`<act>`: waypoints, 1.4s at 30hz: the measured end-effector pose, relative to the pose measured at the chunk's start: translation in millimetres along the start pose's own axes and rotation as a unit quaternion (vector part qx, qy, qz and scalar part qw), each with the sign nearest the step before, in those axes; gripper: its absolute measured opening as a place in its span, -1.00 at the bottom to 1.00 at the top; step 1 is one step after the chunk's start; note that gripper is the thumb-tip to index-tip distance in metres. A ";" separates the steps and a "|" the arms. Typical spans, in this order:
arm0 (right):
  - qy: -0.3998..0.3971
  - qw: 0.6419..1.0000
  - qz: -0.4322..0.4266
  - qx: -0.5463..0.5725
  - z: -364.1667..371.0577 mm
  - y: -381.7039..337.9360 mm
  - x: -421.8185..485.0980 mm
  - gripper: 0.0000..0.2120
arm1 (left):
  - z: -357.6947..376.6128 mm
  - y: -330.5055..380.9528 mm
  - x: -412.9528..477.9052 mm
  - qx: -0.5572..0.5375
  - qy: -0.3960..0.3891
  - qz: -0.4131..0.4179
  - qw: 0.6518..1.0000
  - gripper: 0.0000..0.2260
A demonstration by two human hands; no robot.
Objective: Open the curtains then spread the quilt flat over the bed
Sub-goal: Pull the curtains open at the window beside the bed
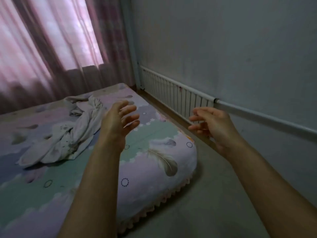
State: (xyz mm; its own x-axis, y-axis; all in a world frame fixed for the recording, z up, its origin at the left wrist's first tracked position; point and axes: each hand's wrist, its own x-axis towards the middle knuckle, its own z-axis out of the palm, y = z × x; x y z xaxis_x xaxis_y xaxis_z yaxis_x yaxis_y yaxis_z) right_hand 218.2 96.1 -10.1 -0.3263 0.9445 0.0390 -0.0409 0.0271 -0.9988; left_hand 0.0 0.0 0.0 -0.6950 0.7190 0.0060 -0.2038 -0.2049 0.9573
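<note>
Pink curtains (51, 48) hang drawn across the window at the back left, with daylight glowing through them. A bed (154, 152) with a pastel feather-print sheet fills the lower left. A crumpled white quilt (68, 134) lies bunched on it near the curtains. My left hand (120, 121) hovers over the bed's right side, fingers apart, holding nothing. My right hand (211, 124) is raised over the gap beside the bed, fingers loosely spread and empty. Both palms face each other.
A white radiator (171, 95) runs along the grey wall (223, 48) on the right, with a pipe (265, 115) continuing from it. A narrow strip of floor (214, 194) lies between the bed and the wall.
</note>
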 end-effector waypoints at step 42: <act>-0.091 0.991 0.081 -0.054 -155.8 47.9 717.0 -0.85 | 395.9 -175.1 534.9 -0.138 0.128 -0.100 0.977 -0.82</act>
State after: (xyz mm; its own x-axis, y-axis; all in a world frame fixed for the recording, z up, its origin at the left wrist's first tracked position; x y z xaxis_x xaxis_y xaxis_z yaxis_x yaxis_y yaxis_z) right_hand 129.4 825.7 -34.6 -0.4863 0.8646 -0.1264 0.1240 -0.0750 -0.9894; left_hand -63.0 683.4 -50.1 -0.7652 0.5801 -0.2792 -0.5063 -0.2745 0.8175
